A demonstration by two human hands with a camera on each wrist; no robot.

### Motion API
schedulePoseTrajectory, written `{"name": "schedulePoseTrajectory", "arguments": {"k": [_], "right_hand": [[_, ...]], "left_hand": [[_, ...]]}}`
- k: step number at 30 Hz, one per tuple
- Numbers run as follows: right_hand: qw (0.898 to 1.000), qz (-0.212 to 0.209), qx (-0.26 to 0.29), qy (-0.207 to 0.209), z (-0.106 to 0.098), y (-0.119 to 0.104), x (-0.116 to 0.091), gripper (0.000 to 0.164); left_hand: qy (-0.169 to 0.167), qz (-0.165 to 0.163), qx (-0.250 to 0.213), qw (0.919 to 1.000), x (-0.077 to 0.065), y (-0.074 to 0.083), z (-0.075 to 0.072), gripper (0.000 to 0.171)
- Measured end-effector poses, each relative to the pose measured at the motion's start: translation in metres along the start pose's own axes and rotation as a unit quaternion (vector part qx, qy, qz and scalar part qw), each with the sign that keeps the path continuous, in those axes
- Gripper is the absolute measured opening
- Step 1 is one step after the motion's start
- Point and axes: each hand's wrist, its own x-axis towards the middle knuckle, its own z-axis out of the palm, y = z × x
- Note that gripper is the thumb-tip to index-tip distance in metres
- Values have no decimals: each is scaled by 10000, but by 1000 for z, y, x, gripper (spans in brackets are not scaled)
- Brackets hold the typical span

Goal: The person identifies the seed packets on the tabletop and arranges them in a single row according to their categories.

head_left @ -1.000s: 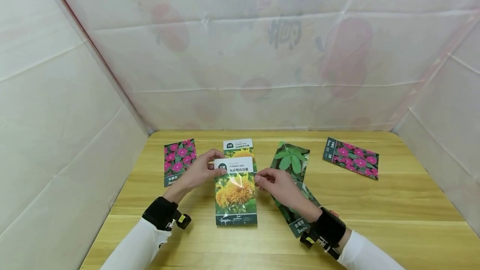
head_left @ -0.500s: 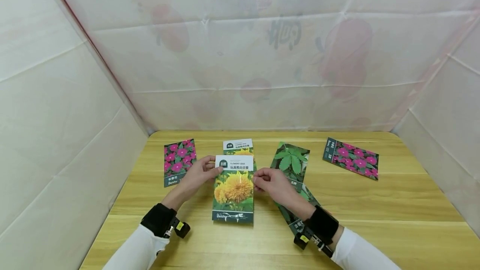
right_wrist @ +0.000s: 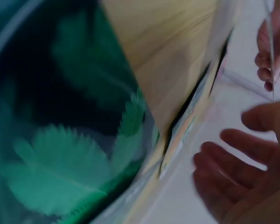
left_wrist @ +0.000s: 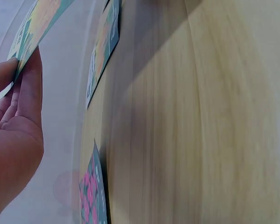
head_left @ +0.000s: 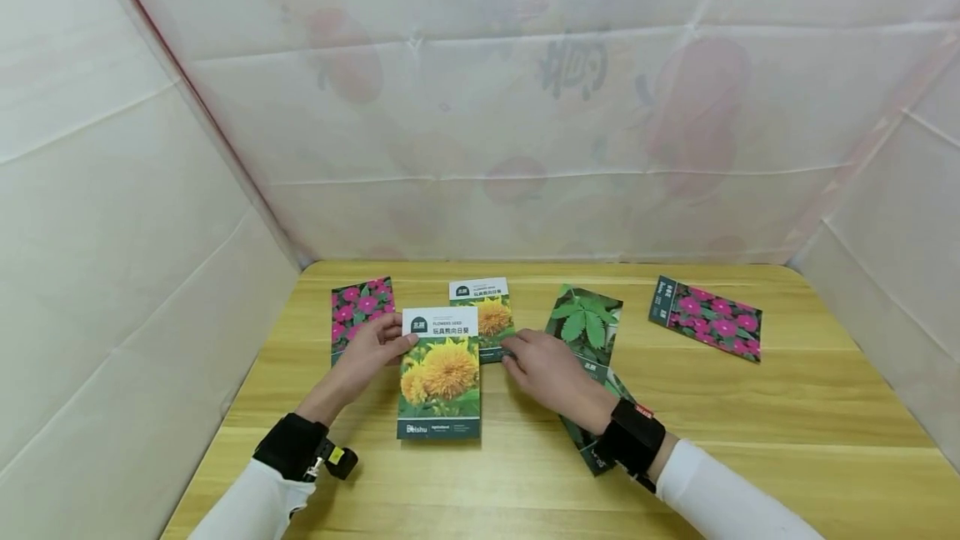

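A sunflower seed packet (head_left: 438, 377) with a white top band is pinched at its upper left edge by my left hand (head_left: 366, 357). In the left wrist view the thumb and fingers of that hand (left_wrist: 16, 135) meet on the edge of the packet (left_wrist: 42, 21), raised off the table. My right hand (head_left: 551, 373) hovers beside a second sunflower packet (head_left: 491, 319), partly covered by the held one. Its fingers look loosely bent, and the right wrist view shows thumb and fingers (right_wrist: 238, 163) apart, holding nothing.
A pink-flower packet (head_left: 363, 302) lies left, partly behind my left hand. Two green-leaf packets lie at the right: an upper one (head_left: 585, 323) and a lower one (head_left: 581, 444), partly under my right forearm. Another pink-flower packet (head_left: 708, 319) lies far right. White cloth walls (head_left: 480, 148) surround the table (head_left: 525, 490).
The held sunflower packet has moved left with my left hand. My right hand has let go of its right edge and is now apart from it. More of the second sunflower packet shows.
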Motion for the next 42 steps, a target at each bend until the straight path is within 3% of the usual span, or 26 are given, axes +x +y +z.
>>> {"name": "schedulePoseTrajectory", "arguments": {"k": [2, 5, 9, 13, 23, 33, 37, 42], "right_hand": [[9983, -250, -474, -242, -1, 0, 1, 31], [9930, -294, -796, -825, -2, 0, 1, 43], [9850, 39, -667, -1588, -1, 3, -1, 57], [9795, 379, -450, -1926, 1, 10, -4, 62], [9775, 603, -156, -2017, -10, 40, -23, 62], [9784, 702, -13, -1943, -25, 71, -42, 60], [9772, 730, 3, -1994, -28, 74, -45, 60], [9765, 770, 32, -2011, -30, 74, -44, 62]], "left_hand": [[38, 33, 19, 10000, 0, -2, -4, 26], [71, 55, -27, 10000, 0, -4, -8, 25], [113, 31, -30, 9999, 0, -5, -11, 25], [186, -41, 37, 9998, -1, -7, -14, 29], [228, -121, 246, 9994, -4, -12, -20, 36], [77, -221, 579, 9980, -3, -16, -20, 22], [89, -82, 1201, 9927, -1, -19, -17, 17], [238, 154, 2217, 9747, 3, -17, -14, 16]]}}
